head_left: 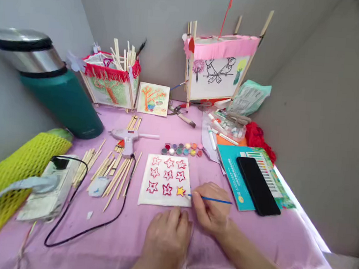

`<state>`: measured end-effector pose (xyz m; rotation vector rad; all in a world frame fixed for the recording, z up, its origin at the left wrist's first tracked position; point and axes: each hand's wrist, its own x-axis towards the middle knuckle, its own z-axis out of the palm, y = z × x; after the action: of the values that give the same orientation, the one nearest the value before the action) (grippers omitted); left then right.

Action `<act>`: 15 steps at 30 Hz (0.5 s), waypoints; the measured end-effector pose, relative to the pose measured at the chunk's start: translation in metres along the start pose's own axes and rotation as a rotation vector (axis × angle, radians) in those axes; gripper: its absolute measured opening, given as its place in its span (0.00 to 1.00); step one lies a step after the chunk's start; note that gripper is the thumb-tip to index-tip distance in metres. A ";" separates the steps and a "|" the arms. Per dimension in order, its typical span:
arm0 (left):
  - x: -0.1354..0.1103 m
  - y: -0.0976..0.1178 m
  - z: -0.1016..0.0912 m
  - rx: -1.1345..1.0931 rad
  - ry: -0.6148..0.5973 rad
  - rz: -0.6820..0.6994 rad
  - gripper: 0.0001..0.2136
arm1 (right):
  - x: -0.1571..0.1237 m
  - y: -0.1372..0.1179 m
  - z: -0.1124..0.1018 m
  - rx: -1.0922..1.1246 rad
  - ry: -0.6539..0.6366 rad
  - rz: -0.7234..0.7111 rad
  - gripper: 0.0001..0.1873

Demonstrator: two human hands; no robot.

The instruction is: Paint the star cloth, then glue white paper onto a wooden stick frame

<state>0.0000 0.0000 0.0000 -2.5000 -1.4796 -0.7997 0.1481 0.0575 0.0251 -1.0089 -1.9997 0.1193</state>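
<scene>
A white sheet (pixel 166 181) with several red-outlined stars lies on the pink tablecloth (pixel 134 234). Its bottom-right star (pixel 180 191) is painted yellow. My right hand (pixel 212 209) pinches a thin blue paintbrush (pixel 214 200), whose tip touches the sheet beside the yellow star. My left hand (pixel 167 237) rests flat on the cloth just below the sheet's lower edge, fingers together and holding nothing. A row of small paint pots (pixel 182 149) stands just beyond the sheet.
A glue gun (pixel 129 138) with a black cord lies among wooden sticks (pixel 114 173) on the left, near a green flask (pixel 57 89) and yellow foam net (pixel 15 171). Two paper lanterns (pixel 218 71) stand at the back. A teal booklet with a black case (pixel 256 184) lies right.
</scene>
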 end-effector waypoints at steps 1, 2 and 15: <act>0.000 0.001 0.000 -0.001 0.001 -0.002 0.08 | 0.000 0.000 0.000 0.001 0.003 -0.006 0.06; 0.000 0.002 0.000 -0.002 0.003 -0.004 0.07 | 0.000 0.000 -0.001 0.001 0.004 -0.010 0.07; 0.004 0.004 -0.004 -0.053 -0.009 -0.030 0.06 | 0.005 -0.005 -0.005 -0.046 0.002 -0.026 0.09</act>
<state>0.0030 -0.0004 0.0056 -2.5282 -1.5224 -0.8445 0.1470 0.0558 0.0336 -1.0115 -2.0211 0.0584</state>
